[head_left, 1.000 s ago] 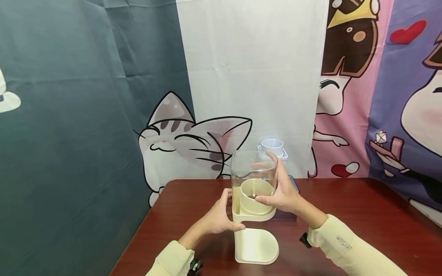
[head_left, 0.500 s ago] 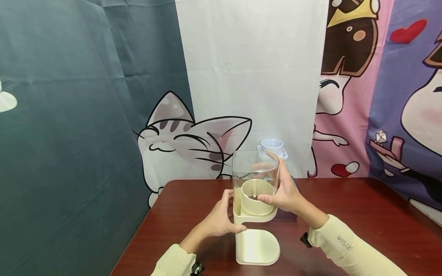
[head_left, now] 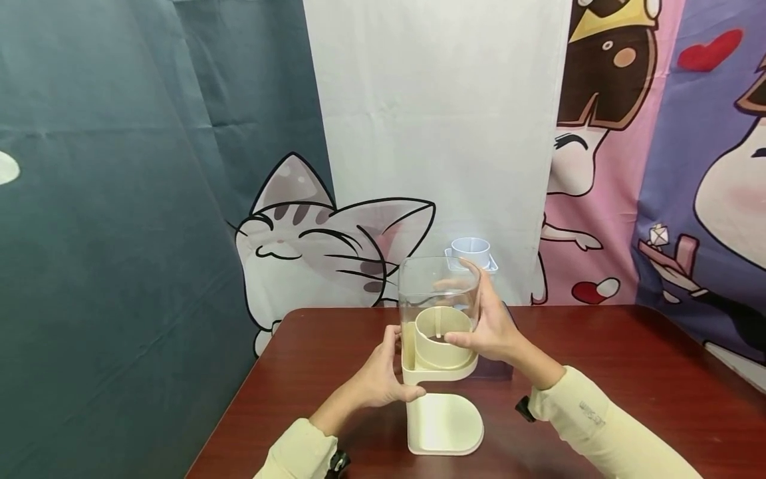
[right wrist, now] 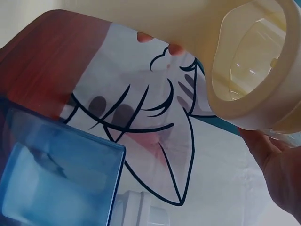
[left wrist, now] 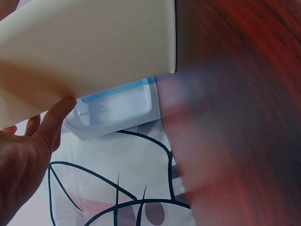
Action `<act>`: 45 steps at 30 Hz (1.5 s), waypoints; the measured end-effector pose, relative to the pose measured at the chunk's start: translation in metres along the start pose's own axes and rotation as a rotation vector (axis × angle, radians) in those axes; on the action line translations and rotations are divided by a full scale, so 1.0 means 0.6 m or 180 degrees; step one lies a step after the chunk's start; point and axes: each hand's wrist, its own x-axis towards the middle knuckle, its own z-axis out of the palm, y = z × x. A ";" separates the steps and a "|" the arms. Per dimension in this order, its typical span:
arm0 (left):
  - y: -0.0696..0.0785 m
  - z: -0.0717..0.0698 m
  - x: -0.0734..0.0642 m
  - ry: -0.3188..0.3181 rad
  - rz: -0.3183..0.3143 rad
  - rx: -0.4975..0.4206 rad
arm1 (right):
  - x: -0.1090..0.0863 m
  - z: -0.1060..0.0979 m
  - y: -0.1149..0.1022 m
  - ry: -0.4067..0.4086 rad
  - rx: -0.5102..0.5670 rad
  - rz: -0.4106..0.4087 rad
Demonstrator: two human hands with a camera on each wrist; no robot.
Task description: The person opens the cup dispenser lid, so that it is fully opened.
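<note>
A cream dispenser stand (head_left: 445, 422) rises from a flat rounded foot on the table, with a round cream collar (head_left: 445, 352) on its upper shelf. A clear tank wall (head_left: 427, 276) surrounds the collar and reaches above it. My left hand (head_left: 376, 378) holds the stand's upright from the left, thumb in front and fingers behind. In the left wrist view, fingertips meet the edge of the cream panel (left wrist: 103, 42). My right hand (head_left: 493, 332) grips the tank's right side, thumb near the collar and fingers behind the clear wall. The right wrist view shows the collar's underside opening (right wrist: 256, 56).
A second, pale blue dispenser stands behind, its round top piece (head_left: 471, 253) above the clear tank and its blue tank (right wrist: 61, 174) at lower left in the right wrist view. The red-brown table (head_left: 335, 339) ends at a printed cloth (head_left: 443, 133).
Both hands keep their hold on the stand and tank. The whole scene sits slightly higher in view now, and the dispenser has barely shifted.
</note>
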 end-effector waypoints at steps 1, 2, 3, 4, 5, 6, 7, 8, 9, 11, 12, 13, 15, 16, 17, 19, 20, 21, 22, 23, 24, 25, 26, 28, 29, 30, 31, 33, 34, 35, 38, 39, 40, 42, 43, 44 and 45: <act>0.000 -0.001 -0.001 0.0023 0.0024 0.0073 | 0.001 0.001 0.000 -0.0002 -0.0040 0.0009; 0.000 -0.002 -0.002 0.0046 0.0047 0.0151 | 0.002 0.002 0.001 0.0003 -0.0055 0.0015; 0.001 -0.003 -0.003 0.0071 0.0069 0.0219 | 0.002 0.003 0.001 0.0011 -0.0065 0.0017; 0.000 -0.003 -0.004 0.0094 0.0097 0.0270 | 0.003 0.005 0.001 0.0021 -0.0061 0.0020; 0.000 -0.003 -0.004 0.0114 0.0115 0.0335 | 0.003 0.005 0.000 0.0034 -0.0039 0.0021; -0.001 -0.002 -0.003 0.0105 0.0119 0.0348 | 0.002 0.006 0.000 0.0055 -0.0027 0.0012; -0.001 -0.002 -0.002 0.0090 0.0123 0.0360 | 0.001 0.005 0.000 0.0082 -0.0006 -0.0008; -0.001 -0.001 -0.001 0.0069 0.0123 0.0358 | 0.000 0.005 0.001 0.0106 0.0033 -0.0034; -0.002 0.000 0.000 0.0038 0.0118 0.0333 | -0.002 0.005 0.000 0.0130 0.0059 -0.0071; -0.002 0.001 0.003 -0.0021 0.0086 0.0269 | -0.005 0.004 0.000 0.0167 0.0128 -0.0167; -0.002 0.001 0.004 -0.0052 0.0076 0.0237 | -0.007 0.004 0.001 0.0176 0.0153 -0.0227; -0.002 0.001 0.006 -0.0078 0.0070 0.0191 | -0.007 0.003 0.001 0.0174 0.0186 -0.0283; -0.002 0.000 0.008 -0.0102 0.0084 0.0132 | -0.007 0.001 0.002 0.0148 0.0225 -0.0341; -0.002 -0.002 0.008 -0.0102 0.0094 0.0127 | -0.006 0.001 0.002 0.0120 0.0255 -0.0358; -0.002 -0.003 0.009 -0.0103 0.0116 0.0132 | -0.005 0.001 0.002 0.0084 0.0283 -0.0359; -0.002 -0.006 0.009 -0.0110 0.0141 0.0118 | -0.003 -0.002 0.001 0.0000 0.0333 -0.0304; -0.002 -0.006 0.009 -0.0109 0.0155 0.0128 | -0.002 -0.003 0.001 -0.0052 0.0325 -0.0263; -0.002 -0.007 0.008 -0.0109 0.0160 0.0147 | -0.002 -0.005 0.000 -0.0112 0.0305 -0.0220; -0.002 -0.007 0.008 -0.0118 0.0152 0.0145 | -0.003 -0.006 -0.001 -0.0159 0.0264 -0.0174; -0.002 -0.007 0.007 -0.0120 0.0152 0.0153 | -0.003 -0.007 -0.002 -0.0193 0.0211 -0.0129; -0.001 -0.007 0.007 -0.0126 0.0139 0.0160 | -0.004 -0.008 -0.003 -0.0217 0.0163 -0.0082; -0.001 -0.006 0.006 -0.0124 0.0134 0.0197 | -0.005 -0.008 -0.002 -0.0229 0.0080 -0.0058; -0.001 -0.006 0.006 -0.0127 0.0125 0.0203 | -0.006 -0.009 -0.003 -0.0232 -0.0001 -0.0025; -0.001 -0.004 0.005 -0.0138 0.0135 0.0190 | -0.007 -0.008 -0.003 -0.0207 -0.0068 0.0028; 0.000 -0.003 0.005 -0.0133 0.0145 0.0207 | -0.007 -0.008 -0.003 -0.0190 -0.0076 0.0051; 0.000 -0.003 0.005 -0.0131 0.0153 0.0217 | -0.007 -0.009 -0.003 -0.0182 -0.0088 0.0066; 0.000 -0.002 0.005 -0.0128 0.0164 0.0212 | -0.006 -0.009 -0.002 -0.0182 -0.0088 0.0075; 0.000 -0.001 0.005 -0.0132 0.0180 0.0136 | -0.005 -0.008 -0.001 -0.0184 -0.0036 0.0110; 0.001 -0.001 0.005 -0.0132 0.0170 0.0104 | -0.004 -0.009 -0.001 -0.0183 -0.0021 0.0119; 0.001 -0.001 0.005 -0.0132 0.0159 0.0088 | -0.004 -0.009 -0.001 -0.0180 -0.0006 0.0134; 0.002 -0.001 0.005 -0.0139 0.0141 -0.0013 | -0.003 -0.008 -0.002 -0.0162 0.0051 0.0142; 0.002 -0.001 0.006 -0.0135 0.0124 0.0016 | -0.003 -0.008 -0.002 -0.0152 0.0074 0.0123; 0.001 -0.001 0.006 -0.0142 0.0119 0.0015 | -0.004 -0.008 -0.002 -0.0136 0.0072 0.0103; 0.000 -0.001 0.007 -0.0167 0.0102 0.0028 | -0.005 -0.007 -0.001 -0.0101 0.0092 0.0028; 0.000 -0.002 0.007 -0.0169 0.0099 0.0080 | -0.006 -0.007 -0.001 -0.0086 0.0103 -0.0026; -0.001 -0.002 0.007 -0.0180 0.0094 0.0108 | -0.006 -0.006 0.000 -0.0075 0.0106 -0.0082; -0.001 -0.003 0.007 -0.0190 0.0083 0.0135 | -0.007 -0.005 0.000 -0.0057 0.0097 -0.0119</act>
